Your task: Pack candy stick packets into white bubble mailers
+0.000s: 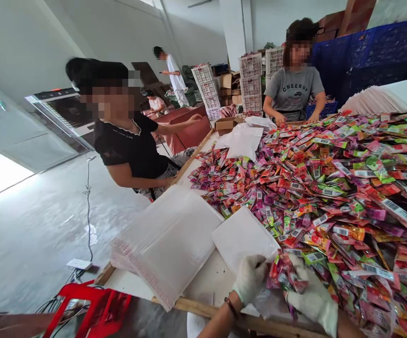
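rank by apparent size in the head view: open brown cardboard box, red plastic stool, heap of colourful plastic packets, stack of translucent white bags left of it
1. Heap of colourful plastic packets
2. Stack of translucent white bags
3. Red plastic stool
4. Open brown cardboard box

At lower right, the gloved right hand (pixel 312 288) holds packets (pixel 283 271) beside the left hand (pixel 250 280). White bags (pixel 171 234) lie lower centre.

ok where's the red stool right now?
Head view, lower left: the red stool is by the near-left corner of the table, just below the white power strip in the picture.
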`<action>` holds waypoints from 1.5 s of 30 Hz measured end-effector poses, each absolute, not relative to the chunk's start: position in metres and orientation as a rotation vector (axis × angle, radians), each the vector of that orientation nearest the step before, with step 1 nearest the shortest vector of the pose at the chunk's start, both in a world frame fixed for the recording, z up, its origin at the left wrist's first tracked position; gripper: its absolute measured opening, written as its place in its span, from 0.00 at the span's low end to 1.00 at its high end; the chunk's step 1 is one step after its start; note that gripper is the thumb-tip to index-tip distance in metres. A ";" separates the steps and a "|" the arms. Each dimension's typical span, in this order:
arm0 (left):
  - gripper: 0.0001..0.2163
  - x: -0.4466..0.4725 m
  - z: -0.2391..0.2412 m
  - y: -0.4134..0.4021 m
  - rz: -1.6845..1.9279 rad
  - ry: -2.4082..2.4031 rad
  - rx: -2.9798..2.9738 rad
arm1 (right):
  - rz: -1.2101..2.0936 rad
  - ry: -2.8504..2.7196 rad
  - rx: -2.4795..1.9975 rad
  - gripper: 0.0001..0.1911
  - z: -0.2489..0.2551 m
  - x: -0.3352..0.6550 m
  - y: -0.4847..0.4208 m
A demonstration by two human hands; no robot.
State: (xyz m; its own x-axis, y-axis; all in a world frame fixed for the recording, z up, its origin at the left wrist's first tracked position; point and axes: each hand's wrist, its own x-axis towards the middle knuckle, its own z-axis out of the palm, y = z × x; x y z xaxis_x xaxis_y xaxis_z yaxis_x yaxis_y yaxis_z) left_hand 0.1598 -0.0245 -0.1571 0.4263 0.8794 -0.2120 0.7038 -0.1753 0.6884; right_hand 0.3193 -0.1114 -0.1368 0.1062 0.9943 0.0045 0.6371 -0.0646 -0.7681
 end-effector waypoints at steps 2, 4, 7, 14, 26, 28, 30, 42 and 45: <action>0.15 0.159 -0.163 -0.018 0.397 1.312 1.768 | 0.668 -1.717 -1.757 0.34 -0.142 0.313 -0.109; 0.14 0.160 -0.167 -0.015 0.507 1.247 1.572 | 0.643 -1.811 -1.712 0.33 -0.143 0.303 -0.107; 0.13 0.159 -0.167 -0.015 0.565 1.176 1.477 | 0.762 -1.824 -1.709 0.32 -0.138 0.296 -0.100; 0.11 0.153 -0.136 -0.028 0.404 1.263 1.844 | 0.908 -1.670 -1.753 0.18 -0.126 0.319 -0.092; 0.09 0.175 -0.114 -0.057 0.303 1.511 2.271 | 0.508 -2.240 -2.010 0.25 -0.131 0.294 -0.079; 0.09 0.174 -0.119 -0.056 0.295 1.533 2.285 | 0.453 -2.166 -1.992 0.30 -0.134 0.296 -0.091; 0.09 0.173 -0.121 -0.055 0.299 1.532 2.297 | 0.354 -2.146 -1.965 0.36 -0.138 0.295 -0.105; 0.11 0.165 -0.118 -0.067 0.180 1.330 2.605 | 0.366 -2.386 -2.137 0.20 -0.116 0.284 -0.082; 0.13 0.166 -0.126 -0.068 0.244 1.293 2.651 | 0.435 -2.337 -2.109 0.20 -0.121 0.291 -0.087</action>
